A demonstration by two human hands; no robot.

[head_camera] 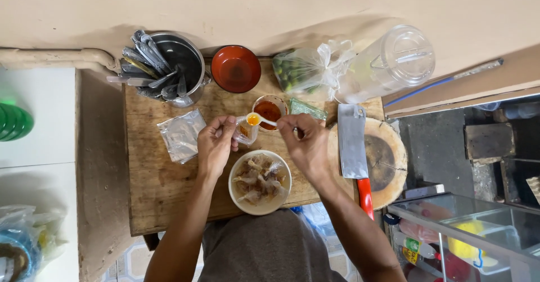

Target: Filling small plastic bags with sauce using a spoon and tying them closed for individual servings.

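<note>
Left hand (216, 141) fingers pinching the little bag (246, 131) open, right hand (306, 141) fingers pinching the spoon (260, 119); I'd keep it level over the bag's mouth, then tip slowly.

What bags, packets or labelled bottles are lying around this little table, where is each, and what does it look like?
Small clear bag: pinched in the left hand, orange sauce inside.
Flat silvery packet: on the wooden table, left of the hands.
Clear knotted bag: back of the table, full of small green fruit.
Small green packet: beside the sauce cup.
Bottles with coloured labels: lower right, under glass.
</note>
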